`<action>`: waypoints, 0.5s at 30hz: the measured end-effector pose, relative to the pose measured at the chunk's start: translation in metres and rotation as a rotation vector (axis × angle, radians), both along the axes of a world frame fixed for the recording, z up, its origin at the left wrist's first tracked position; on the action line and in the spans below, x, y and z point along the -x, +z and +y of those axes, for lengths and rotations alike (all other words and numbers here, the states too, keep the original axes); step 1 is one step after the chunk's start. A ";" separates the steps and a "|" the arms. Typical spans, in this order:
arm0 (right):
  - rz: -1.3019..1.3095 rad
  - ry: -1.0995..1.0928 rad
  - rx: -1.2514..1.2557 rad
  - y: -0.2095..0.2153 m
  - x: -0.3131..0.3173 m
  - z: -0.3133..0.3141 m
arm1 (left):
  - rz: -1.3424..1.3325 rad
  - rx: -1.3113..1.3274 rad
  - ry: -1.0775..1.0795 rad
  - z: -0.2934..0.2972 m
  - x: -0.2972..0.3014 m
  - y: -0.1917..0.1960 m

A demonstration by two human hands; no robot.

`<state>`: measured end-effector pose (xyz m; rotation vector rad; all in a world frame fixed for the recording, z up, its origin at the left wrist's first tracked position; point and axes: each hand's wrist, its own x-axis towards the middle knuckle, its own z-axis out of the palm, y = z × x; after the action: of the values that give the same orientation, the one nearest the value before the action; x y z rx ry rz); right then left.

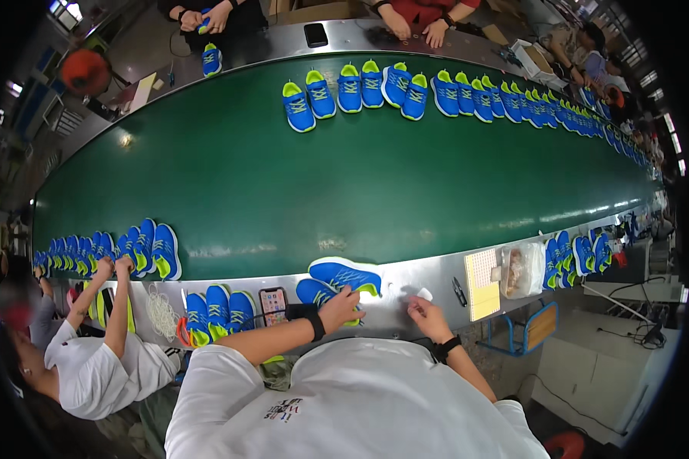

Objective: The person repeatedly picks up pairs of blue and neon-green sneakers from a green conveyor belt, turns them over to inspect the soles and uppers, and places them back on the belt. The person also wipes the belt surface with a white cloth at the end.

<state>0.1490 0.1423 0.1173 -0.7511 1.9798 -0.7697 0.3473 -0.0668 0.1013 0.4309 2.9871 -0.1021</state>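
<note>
On the metal ledge in front of me are two blue sneakers with lime-green soles and linings. The farther sneaker (344,272) lies on its side and overlaps the green belt's edge. Closer to me is the second sneaker (314,291), with my left hand (340,308) closed on its right end. To the right, my right hand (430,319) is closed in a pinch at a small white piece (424,294), perhaps paper or cloth; its exact kind is too small to tell. Both wrists wear black bands.
A green conveyor belt (230,176) carries rows of sneakers. Left of me are more sneakers (218,308), a phone (272,304) and white string (162,314). A notepad (482,284) and a plastic bag (522,269) lie right. A co-worker (103,367) handles sneakers at left.
</note>
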 end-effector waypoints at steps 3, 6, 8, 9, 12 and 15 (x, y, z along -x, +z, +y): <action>0.028 0.133 -0.021 0.012 -0.009 0.000 | -0.050 -0.304 0.265 -0.024 -0.021 0.009; 0.017 0.185 -0.038 0.016 -0.011 0.010 | -0.013 -0.453 0.368 -0.046 -0.024 0.019; 0.046 0.171 -0.043 0.024 -0.011 0.022 | 0.050 -0.452 0.343 -0.057 -0.024 0.008; 0.056 0.163 -0.049 0.027 -0.010 0.032 | 0.103 -0.421 0.363 -0.059 -0.020 0.008; 0.082 0.086 -0.132 0.038 -0.005 0.060 | 0.162 -0.488 0.438 -0.081 -0.010 0.016; 0.125 -0.009 -0.153 0.045 -0.003 0.087 | 0.198 -0.660 0.507 -0.112 0.005 0.018</action>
<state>0.1517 0.2295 0.1626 -0.7144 2.1285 -0.5810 0.3426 -0.1784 0.1198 -0.3199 3.1400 0.9470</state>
